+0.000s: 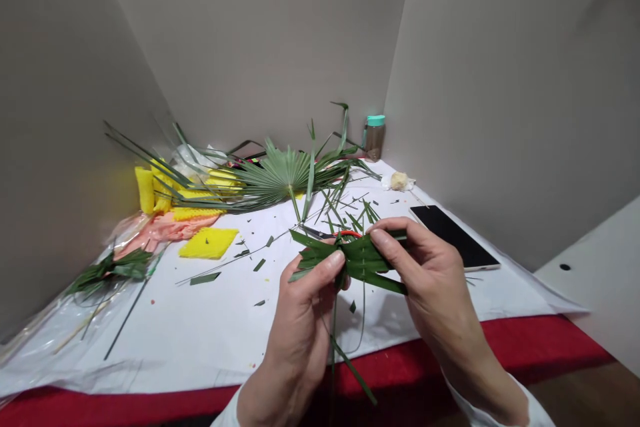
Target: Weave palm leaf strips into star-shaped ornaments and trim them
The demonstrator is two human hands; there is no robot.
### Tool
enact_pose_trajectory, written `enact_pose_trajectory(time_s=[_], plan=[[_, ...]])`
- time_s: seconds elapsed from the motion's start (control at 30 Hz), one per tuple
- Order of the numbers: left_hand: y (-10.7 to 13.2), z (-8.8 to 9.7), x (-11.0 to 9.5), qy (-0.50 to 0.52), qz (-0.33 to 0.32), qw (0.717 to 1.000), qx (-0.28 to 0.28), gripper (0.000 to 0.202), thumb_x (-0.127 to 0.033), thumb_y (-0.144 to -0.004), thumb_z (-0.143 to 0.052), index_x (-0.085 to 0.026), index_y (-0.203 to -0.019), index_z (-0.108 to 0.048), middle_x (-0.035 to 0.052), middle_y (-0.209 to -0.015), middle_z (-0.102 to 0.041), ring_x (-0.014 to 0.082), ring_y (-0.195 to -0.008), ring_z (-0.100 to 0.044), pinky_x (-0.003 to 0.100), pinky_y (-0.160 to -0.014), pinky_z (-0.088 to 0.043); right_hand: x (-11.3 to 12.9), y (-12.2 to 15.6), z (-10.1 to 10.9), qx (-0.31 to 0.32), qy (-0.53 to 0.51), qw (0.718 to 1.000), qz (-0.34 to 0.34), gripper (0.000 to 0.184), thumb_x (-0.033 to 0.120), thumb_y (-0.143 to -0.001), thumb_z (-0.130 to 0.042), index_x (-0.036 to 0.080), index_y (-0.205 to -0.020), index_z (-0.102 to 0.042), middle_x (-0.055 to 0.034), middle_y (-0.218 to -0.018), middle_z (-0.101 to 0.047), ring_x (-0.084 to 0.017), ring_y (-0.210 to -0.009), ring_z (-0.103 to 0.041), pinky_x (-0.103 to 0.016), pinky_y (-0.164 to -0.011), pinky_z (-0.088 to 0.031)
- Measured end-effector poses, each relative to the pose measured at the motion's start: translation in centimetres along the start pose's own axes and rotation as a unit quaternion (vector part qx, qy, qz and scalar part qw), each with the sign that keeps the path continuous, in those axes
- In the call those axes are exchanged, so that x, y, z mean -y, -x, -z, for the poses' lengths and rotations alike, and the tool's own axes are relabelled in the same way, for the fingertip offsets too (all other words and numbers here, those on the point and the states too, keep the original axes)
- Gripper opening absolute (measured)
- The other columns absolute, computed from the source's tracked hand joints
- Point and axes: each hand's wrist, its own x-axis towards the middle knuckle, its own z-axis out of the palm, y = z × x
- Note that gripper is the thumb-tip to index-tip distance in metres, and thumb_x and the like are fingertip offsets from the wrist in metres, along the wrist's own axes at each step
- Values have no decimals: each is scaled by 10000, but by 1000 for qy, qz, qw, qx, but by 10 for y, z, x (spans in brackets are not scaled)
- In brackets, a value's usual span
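A flat woven piece of narrow green palm-leaf strips [357, 261] sits above the sheet, firmly pinched at its left side by the left hand [300, 330], thumb on top, and at its right side by the right hand [430, 273], between thumb and fingers. Red-handled metal scissors [325, 234] show just behind it at twelve o'clock, a black smartphone [453, 235] at two o'clock, a green fan-shaped palm leaf [283, 177] at eleven o'clock and a flat yellow sponge [209, 243] at ten o'clock, all on a white plastic sheet [150, 327]

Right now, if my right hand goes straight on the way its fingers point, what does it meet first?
The woven palm strips come first: the right hand touches them now. Beyond them lie the red-handled scissors, though the depth is unclear.
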Motion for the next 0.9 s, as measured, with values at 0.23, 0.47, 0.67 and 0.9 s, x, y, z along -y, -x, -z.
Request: enact_pose_trajectory(time_s=[0.23, 0.47, 0.67, 0.9], plan=[[-7, 0, 2, -7, 10, 1000, -4, 139, -179, -683, -862, -139, -781, -771, 6, -797, -756, 98, -677, -636, 212, -642, -535, -4, -5, -3, 13, 9, 1000, -9, 103, 324, -891, -690, 236, -837, -695, 43, -735, -686, -111, -617, -647, -171, -553, -542], [-12, 2, -2, -4, 7, 999, -51, 169, -165, -623, -889, -119, -738, -775, 24, -787, -779, 122, -700, -680, 216, -643, -570, -5, -13, 12, 33, 70, 997, 3, 267, 465, -1008, -503, 255, -1043, -664, 19, -838, -706, -121, -710, -675, -197, -631, -557], [-16, 6, -16, 3, -24, 997, -74, 133, -131, -629, -875, -111, -703, -767, 17, -752, -775, 123, -698, -693, 217, -665, -597, -22, -9, 52, 91, 282, 954, 48, 120, 349, -914, -628, 248, -902, -692, -13, -836, -734, -181, -664, -664, -293, -614, -502], [-24, 11, -36, -22, -46, 995, -83, 95, -98, -684, -818, -108, -758, -760, 30, -795, -773, 136, -693, -691, 230, -611, -600, -56, -5, 79, 184, 445, 866, 139, 297, 378, -930, -501, 171, -988, -706, -137, -947, -739, -325, -853, -719, -487, -746, -570]])
